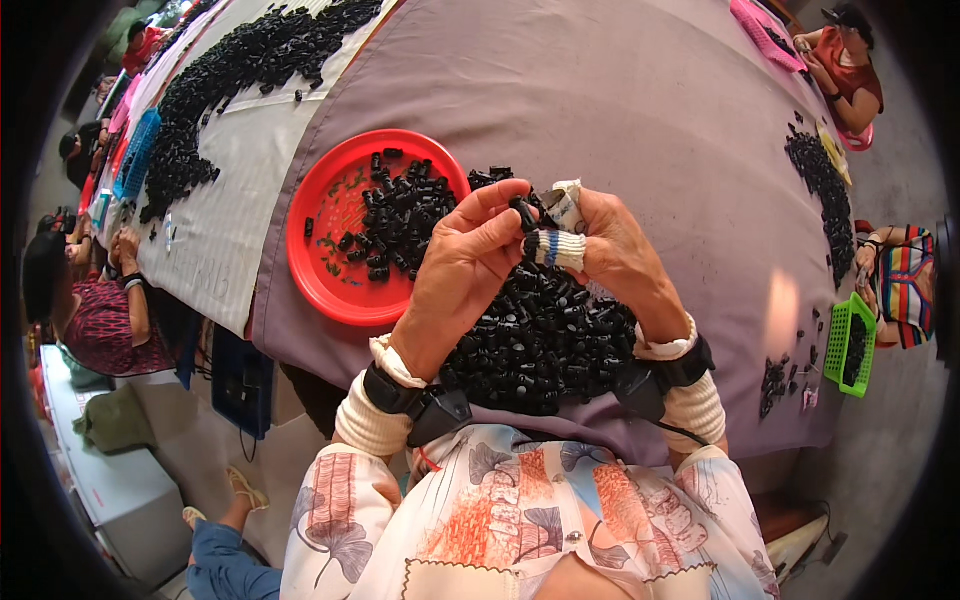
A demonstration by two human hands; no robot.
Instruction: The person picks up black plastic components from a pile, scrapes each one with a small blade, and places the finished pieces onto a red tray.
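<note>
Pinching a black piece (524, 213) over the pile (540, 345) with our left fingers (497, 231); can't tell if our right fingers (600, 212) grip too. Those bulky wraps (562, 249) could make us fumble it.

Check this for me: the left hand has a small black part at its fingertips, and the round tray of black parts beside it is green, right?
Not quite: the round tray is red, not green, as the head view shows. The left hand does have a small black part at its fingertips.
</note>
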